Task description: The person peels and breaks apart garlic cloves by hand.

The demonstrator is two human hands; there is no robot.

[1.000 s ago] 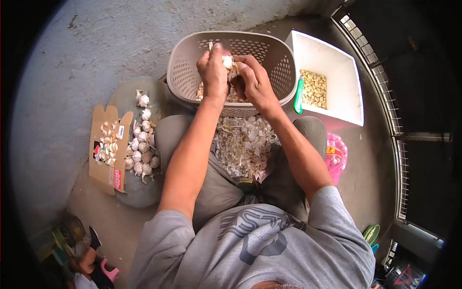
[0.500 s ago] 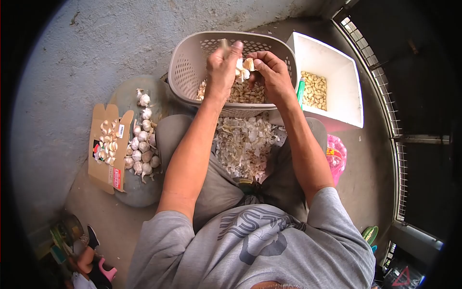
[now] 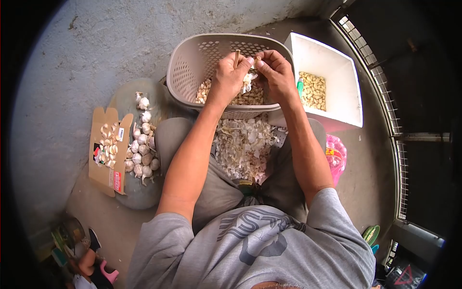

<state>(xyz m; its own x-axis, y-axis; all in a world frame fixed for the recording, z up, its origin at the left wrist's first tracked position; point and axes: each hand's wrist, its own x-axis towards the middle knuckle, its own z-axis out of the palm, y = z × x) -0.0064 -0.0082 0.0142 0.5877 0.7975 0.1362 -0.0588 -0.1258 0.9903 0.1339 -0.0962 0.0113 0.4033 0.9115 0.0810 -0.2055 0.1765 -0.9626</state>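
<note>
Over the tan perforated basket [image 3: 185, 72], my left hand [image 3: 228, 74] is closed around a short, brown, handle-like stick [image 3: 237, 57] that pokes up from the fist. I cannot make out its other end. White papery garlic skin [image 3: 248, 83] hangs below the left fingertips. My right hand [image 3: 279, 74] pinches a garlic clove [image 3: 258, 59] between thumb and fingers, close to the left thumb. Many loose cloves [image 3: 250, 98] lie in the basket beneath both hands. A heap of peeled-off garlic skins [image 3: 244, 147] sits between my knees.
To the right stands a white foam box [image 3: 337, 62] holding pale cloves [image 3: 313, 91] and a green-handled item [image 3: 300, 87]. At left, whole garlic bulbs [image 3: 143, 149] and a cardboard piece [image 3: 103, 176] with cloves rest on a round surface. A pink bag [image 3: 336, 156] lies by my right knee.
My hands have drawn closer together. The stick in my left hand, blurred before, now stands upright. The white garlic piece between the hands has dropped slightly lower and shows as hanging skin.
</note>
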